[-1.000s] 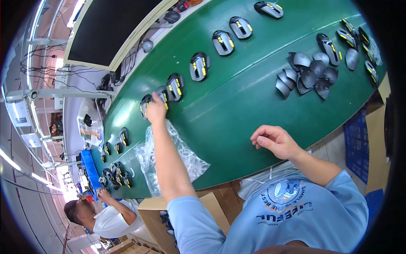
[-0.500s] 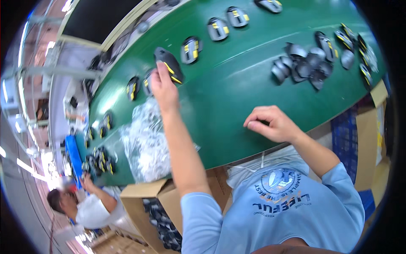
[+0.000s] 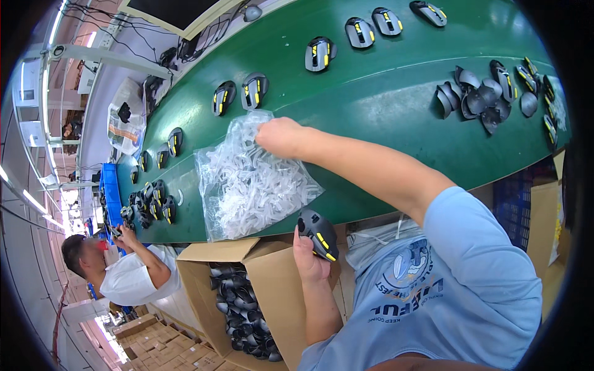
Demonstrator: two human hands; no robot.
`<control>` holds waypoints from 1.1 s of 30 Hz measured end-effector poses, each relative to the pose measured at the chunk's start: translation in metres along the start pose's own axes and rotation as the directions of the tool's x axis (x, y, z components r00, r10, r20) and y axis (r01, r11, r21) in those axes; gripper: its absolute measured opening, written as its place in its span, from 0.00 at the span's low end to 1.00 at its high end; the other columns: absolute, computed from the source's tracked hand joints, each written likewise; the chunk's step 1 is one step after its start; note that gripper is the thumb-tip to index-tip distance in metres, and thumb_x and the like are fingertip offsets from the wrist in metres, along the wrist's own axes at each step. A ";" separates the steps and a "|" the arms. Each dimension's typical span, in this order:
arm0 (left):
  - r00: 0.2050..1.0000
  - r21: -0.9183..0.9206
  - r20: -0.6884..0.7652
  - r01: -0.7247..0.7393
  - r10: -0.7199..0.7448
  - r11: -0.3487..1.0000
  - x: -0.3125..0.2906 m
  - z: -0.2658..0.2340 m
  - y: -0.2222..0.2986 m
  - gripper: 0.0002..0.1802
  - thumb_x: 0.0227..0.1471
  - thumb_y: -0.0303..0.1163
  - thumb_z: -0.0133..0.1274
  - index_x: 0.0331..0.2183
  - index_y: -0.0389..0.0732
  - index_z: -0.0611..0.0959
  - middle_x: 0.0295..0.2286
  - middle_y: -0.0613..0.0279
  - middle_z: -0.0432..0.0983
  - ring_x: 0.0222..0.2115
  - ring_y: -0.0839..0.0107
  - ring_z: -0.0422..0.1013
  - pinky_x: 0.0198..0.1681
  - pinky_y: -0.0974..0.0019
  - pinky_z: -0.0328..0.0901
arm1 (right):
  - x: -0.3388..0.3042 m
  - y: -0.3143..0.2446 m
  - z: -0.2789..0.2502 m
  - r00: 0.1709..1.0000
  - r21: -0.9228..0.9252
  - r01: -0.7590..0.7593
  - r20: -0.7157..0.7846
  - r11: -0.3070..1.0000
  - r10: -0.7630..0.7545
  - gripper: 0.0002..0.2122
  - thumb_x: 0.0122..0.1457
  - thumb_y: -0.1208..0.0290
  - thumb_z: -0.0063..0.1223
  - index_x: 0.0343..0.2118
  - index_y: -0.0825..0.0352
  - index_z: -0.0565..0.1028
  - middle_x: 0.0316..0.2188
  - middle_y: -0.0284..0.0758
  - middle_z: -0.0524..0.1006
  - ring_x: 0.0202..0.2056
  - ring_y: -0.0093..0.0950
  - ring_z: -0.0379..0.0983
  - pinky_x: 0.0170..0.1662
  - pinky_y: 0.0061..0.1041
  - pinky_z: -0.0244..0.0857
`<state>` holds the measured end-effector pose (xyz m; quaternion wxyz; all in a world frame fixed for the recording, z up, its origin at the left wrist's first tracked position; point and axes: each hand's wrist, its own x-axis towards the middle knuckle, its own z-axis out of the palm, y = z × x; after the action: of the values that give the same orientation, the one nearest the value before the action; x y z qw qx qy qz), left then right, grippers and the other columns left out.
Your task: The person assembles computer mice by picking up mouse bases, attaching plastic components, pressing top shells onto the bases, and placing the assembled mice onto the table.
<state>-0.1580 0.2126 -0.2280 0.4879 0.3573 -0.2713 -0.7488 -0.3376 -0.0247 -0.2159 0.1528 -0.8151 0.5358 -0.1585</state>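
Observation:
My left hand [image 3: 309,262] is drawn in close to my body and closed on a black computer mouse [image 3: 318,234] with yellow strips along its side. Across the table reaches my right arm, and my right hand [image 3: 278,137] is at the upper edge of a clear plastic bag [image 3: 209,196] full of small curved white plastic pieces [image 3: 257,185]. Its fingers are curled together; whatever is between them is hidden. Just beyond the bag lie two grey and black mice [image 3: 253,91] with yellow parts.
More mice [image 3: 360,33] run in a line along the green table [image 3: 371,105]. At the right lies a pile of dark curved shells [image 3: 482,98]. Below the front edge, an open cardboard box [image 3: 278,297] holds similar shells. A co-worker [image 3: 133,272] sits at the left near a mouse cluster.
My left hand has brought the mouse from the far side back toward my body. My right hand has swung left from the table's front to the bag. The view has shifted.

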 end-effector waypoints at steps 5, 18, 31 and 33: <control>0.996 0.023 -0.076 -0.046 0.048 0.999 0.018 0.021 0.013 0.34 0.59 0.38 0.59 0.58 0.30 0.65 0.45 0.54 0.74 0.43 0.68 0.74 0.47 0.62 0.72 | -0.021 0.013 -0.014 0.966 0.160 0.177 -0.219 0.971 -0.140 0.05 0.58 0.69 0.59 0.32 0.65 0.79 0.39 0.40 0.79 0.40 0.41 0.77 0.44 0.38 0.71; 0.958 0.209 0.262 0.062 -0.117 0.976 0.069 0.100 -0.025 0.14 0.62 0.31 0.46 0.46 0.34 0.71 0.39 0.61 0.74 0.39 0.77 0.72 0.42 0.72 0.67 | -0.234 0.039 -0.069 0.870 0.366 0.440 -0.402 0.820 -0.287 0.11 0.50 0.61 0.69 0.27 0.60 0.79 0.26 0.28 0.72 0.30 0.32 0.67 0.30 0.29 0.65; 0.969 0.307 0.245 -0.043 -0.035 0.951 0.065 0.117 -0.050 0.12 0.67 0.38 0.49 0.41 0.38 0.72 0.35 0.67 0.73 0.35 0.82 0.67 0.40 0.75 0.65 | -0.269 0.020 -0.044 0.927 0.999 -0.028 0.033 -0.018 0.374 0.26 0.51 0.68 0.72 0.51 0.66 0.72 0.44 0.32 0.73 0.46 0.25 0.71 0.52 0.29 0.67; 0.960 0.270 0.272 -0.144 0.068 0.952 0.065 0.120 -0.052 0.14 0.66 0.40 0.50 0.42 0.37 0.72 0.36 0.64 0.74 0.36 0.79 0.69 0.43 0.73 0.67 | -0.273 0.013 -0.033 0.949 0.987 -0.028 0.077 -0.160 0.305 0.25 0.58 0.70 0.65 0.56 0.68 0.67 0.47 0.31 0.73 0.51 0.20 0.69 0.56 0.25 0.65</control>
<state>-0.2995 0.1786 -0.2130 0.4308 0.3081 -0.4575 -0.7143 -0.4650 0.2196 -0.2174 0.6808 -0.3239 0.3448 -0.5592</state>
